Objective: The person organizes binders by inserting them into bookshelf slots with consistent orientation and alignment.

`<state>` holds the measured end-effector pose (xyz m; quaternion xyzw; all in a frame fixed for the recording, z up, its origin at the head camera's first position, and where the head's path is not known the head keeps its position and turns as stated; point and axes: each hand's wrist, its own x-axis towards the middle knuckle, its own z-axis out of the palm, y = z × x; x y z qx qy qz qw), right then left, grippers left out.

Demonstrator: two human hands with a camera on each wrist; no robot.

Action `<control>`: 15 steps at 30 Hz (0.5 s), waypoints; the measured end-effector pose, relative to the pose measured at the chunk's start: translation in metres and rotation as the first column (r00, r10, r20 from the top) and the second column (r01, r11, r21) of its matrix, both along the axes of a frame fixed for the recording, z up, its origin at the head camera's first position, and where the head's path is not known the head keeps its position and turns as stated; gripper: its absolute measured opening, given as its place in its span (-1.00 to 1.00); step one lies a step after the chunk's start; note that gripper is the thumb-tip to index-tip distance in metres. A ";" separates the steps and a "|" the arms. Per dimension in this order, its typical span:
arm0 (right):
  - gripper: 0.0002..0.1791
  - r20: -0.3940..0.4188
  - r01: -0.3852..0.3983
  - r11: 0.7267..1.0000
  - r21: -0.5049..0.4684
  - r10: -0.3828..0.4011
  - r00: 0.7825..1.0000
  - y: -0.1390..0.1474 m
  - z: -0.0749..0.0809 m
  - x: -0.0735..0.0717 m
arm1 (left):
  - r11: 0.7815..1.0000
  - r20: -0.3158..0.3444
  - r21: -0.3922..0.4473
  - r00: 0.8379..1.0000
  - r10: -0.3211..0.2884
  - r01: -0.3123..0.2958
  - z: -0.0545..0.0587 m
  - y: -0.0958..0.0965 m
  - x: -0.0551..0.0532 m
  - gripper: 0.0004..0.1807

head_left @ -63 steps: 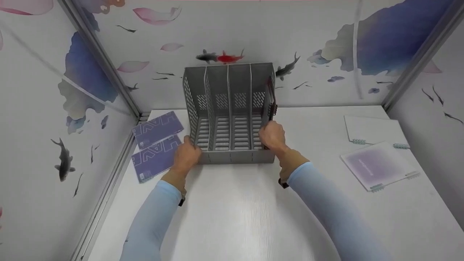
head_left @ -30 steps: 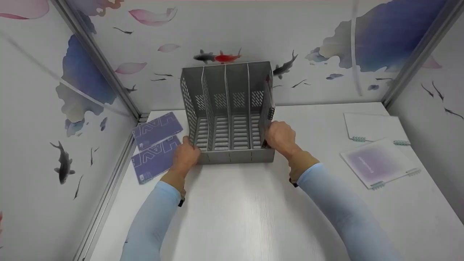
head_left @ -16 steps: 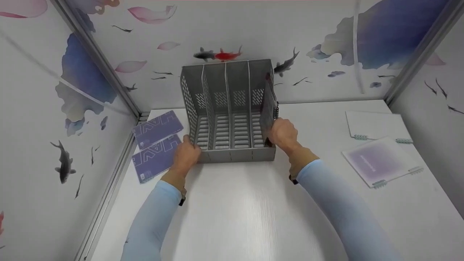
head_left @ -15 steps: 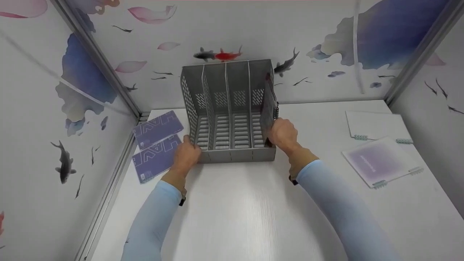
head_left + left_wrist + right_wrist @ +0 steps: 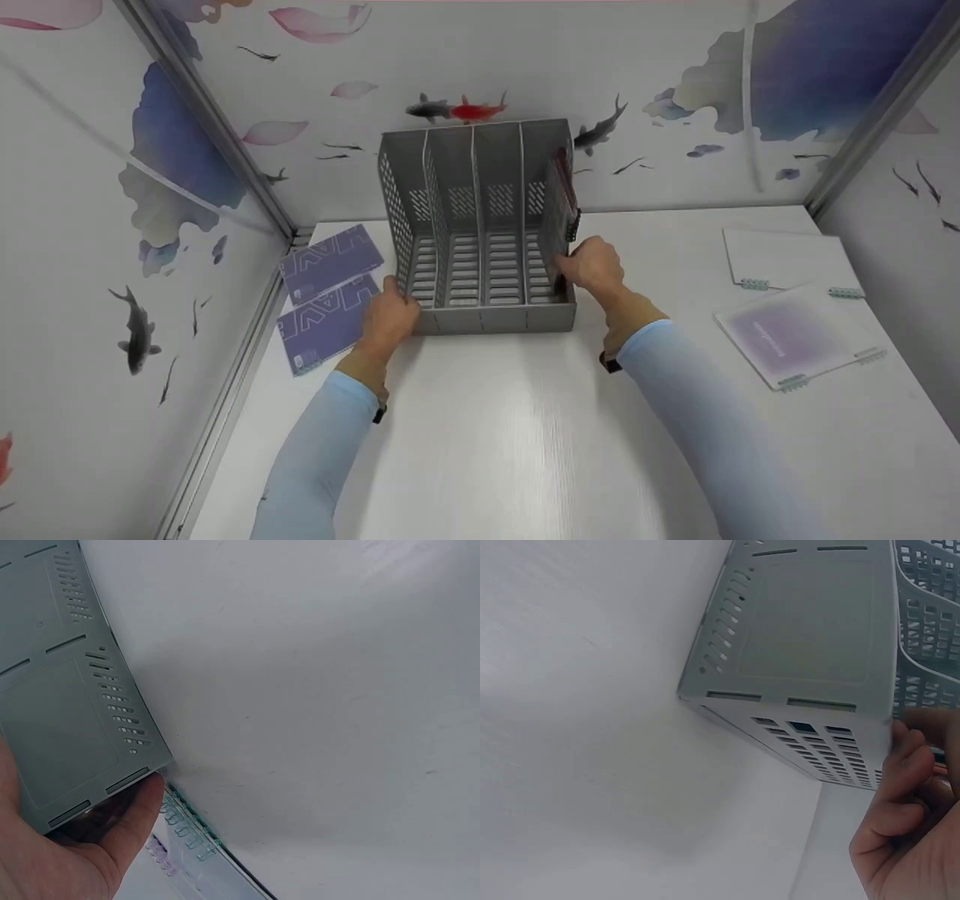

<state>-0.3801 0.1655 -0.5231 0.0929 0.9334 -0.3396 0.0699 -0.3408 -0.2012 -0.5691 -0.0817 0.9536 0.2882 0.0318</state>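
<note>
Standing on edge, the dark notebook [image 5: 553,219] points its rings [image 5: 574,226] frontward.

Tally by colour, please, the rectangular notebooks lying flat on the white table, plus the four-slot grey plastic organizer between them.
Purple rectangular notebooks: 2
Plain white rectangular notebook: 1
White rectangular notebook with purple patch: 1
Grey plastic organizer: 1
Total: 5

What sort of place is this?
Probably a desk booth: fish-patterned wall panels stand on three sides of a white table, which holds a gray file organizer and ring-bound notebooks.
</note>
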 end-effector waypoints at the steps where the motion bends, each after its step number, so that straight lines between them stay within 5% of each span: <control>1: -0.44 0.009 -0.002 1.000 -0.010 0.002 1.000 0.000 0.002 -0.001 | 1.000 -0.005 -0.003 1.000 -0.002 0.002 0.000 0.000 0.000 -0.28; 15: -0.78 0.075 0.081 0.968 -0.238 -0.064 0.995 -0.006 0.006 -0.012 | 1.000 -0.011 -0.014 1.000 0.005 -0.005 0.000 0.001 0.000 -0.28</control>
